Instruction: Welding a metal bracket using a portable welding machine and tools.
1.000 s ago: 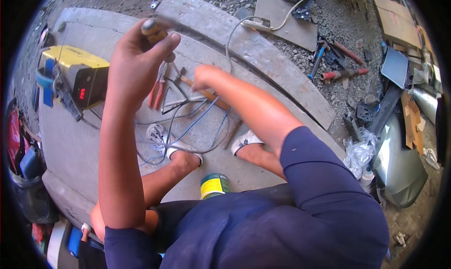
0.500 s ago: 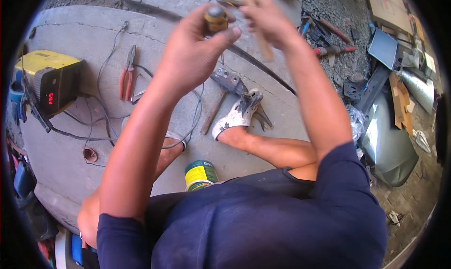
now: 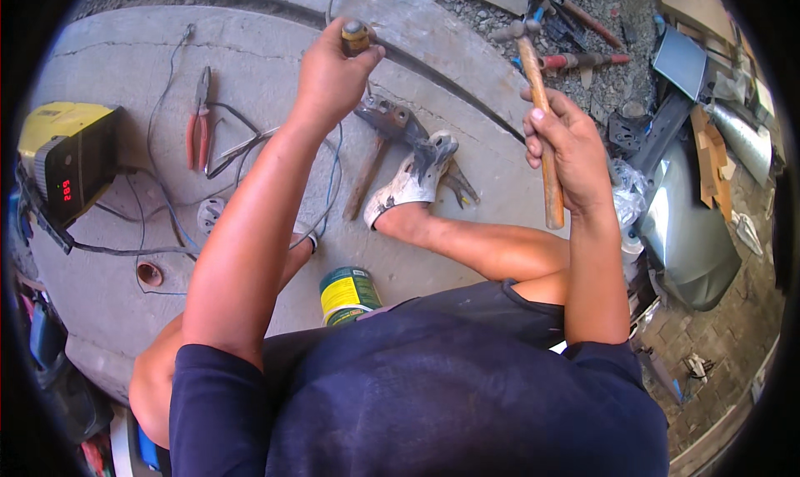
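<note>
Where the right hand point(image 3: 571, 144) closes on its handle, the hammer point(image 3: 535, 81) shows worn brown wood and a dull grey metal head. Head above the grip, handle end below. Left hand point(image 3: 333, 77) wrapped round a smaller yellow-handled tool point(image 3: 356, 32), butt up, near a dark metal piece point(image 3: 400, 119). Cracked concrete slab point(image 3: 258, 44); gravel point(image 3: 475, 23) beyond; yellow-and-black machine point(image 3: 75, 152) leftward; yellow-and-green tub point(image 3: 348, 294); red-handled pliers point(image 3: 200, 123).
</note>
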`<control>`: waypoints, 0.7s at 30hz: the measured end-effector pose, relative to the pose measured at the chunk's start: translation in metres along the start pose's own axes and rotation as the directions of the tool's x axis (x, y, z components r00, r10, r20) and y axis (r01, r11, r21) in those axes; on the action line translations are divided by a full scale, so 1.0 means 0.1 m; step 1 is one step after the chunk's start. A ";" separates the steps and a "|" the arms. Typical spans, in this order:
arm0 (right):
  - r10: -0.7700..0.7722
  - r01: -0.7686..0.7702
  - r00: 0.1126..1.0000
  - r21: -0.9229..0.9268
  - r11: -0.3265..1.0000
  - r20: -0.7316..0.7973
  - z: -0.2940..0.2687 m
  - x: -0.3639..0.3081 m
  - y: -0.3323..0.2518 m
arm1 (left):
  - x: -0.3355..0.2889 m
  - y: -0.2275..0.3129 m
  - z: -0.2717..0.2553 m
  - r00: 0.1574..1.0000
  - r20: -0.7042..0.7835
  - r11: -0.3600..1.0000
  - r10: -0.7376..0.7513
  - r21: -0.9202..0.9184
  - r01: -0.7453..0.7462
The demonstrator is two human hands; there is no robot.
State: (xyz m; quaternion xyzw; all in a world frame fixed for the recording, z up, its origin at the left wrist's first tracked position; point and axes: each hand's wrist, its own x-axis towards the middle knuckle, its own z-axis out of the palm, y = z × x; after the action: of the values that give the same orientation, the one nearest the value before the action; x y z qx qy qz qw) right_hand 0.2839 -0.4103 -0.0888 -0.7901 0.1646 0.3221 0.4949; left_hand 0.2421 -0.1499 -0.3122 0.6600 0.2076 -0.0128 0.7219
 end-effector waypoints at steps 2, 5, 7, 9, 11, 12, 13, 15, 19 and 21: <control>-0.014 0.013 0.999 0.016 1.000 0.045 0.08 0.02 -0.05 | 0.00 0.03 -0.01 1.000 0.013 0.999 0.014 0.046 -0.015; -0.047 0.046 0.995 0.017 0.999 0.093 0.17 0.00 -0.10 | -0.02 0.09 0.01 0.999 0.030 0.993 0.021 0.116 -0.025; -0.045 0.046 0.990 -0.002 0.999 0.132 0.19 -0.03 -0.09 | -0.04 0.09 0.02 0.999 0.036 0.990 0.012 0.142 -0.017; -0.048 0.050 0.990 -0.010 0.999 0.131 0.21 -0.03 -0.08 | -0.03 0.06 -0.01 0.999 0.039 0.991 0.008 0.132 -0.013; -0.052 0.055 0.990 -0.023 0.998 0.131 0.22 -0.03 -0.08 | 0.00 0.01 0.00 0.999 0.035 0.997 -0.002 0.077 -0.001; -0.058 0.061 0.990 -0.019 0.998 0.127 0.23 -0.03 -0.09 | 0.01 -0.01 0.00 0.999 0.031 1.000 -0.011 0.024 0.010; -0.063 0.065 0.991 -0.014 0.998 0.119 0.22 -0.03 -0.08 | 0.00 0.01 0.02 0.999 0.036 1.000 -0.012 0.020 0.011; -0.067 0.070 0.991 -0.019 0.997 0.112 0.21 -0.02 -0.09 | -0.03 0.06 0.06 0.998 0.059 0.991 0.007 0.132 -0.015; -0.089 0.088 0.985 0.014 0.996 0.147 0.24 -0.03 -0.15 | -0.02 0.04 0.03 0.998 0.052 0.989 0.027 0.147 -0.035; -0.089 0.090 0.986 0.001 0.996 0.139 0.25 -0.05 -0.17 | -0.03 0.07 0.05 0.997 0.064 0.980 0.048 0.189 -0.060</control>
State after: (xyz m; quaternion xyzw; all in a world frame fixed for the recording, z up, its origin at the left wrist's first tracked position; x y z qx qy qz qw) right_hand 0.2813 -0.3805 -0.0811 -0.7735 0.0932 0.3543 0.5172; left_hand 0.2426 -0.1550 -0.3039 0.7308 0.1661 -0.0325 0.6613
